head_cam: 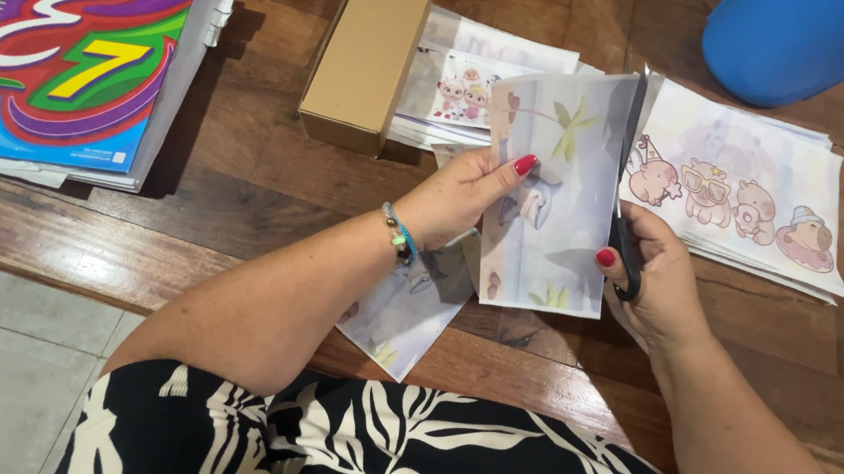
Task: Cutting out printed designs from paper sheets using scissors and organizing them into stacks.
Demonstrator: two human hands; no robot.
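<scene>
My left hand (460,195) pinches the left edge of a printed paper sheet (560,208) with pale cartoon pictures, held upright over the wooden table (246,173). My right hand (655,275) grips black-handled scissors (630,183), whose blades run up along the sheet's right edge. A cut strip of the same paper (401,316) hangs below my left wrist. A beaded bracelet sits on my left wrist.
A stack of printed sheets with cartoon animals (747,192) lies to the right. More sheets (464,80) and a long brown cardboard box (368,52) lie behind. A colourful spiral notebook (65,49) rests at far left. A blue rounded object (799,41) sits top right.
</scene>
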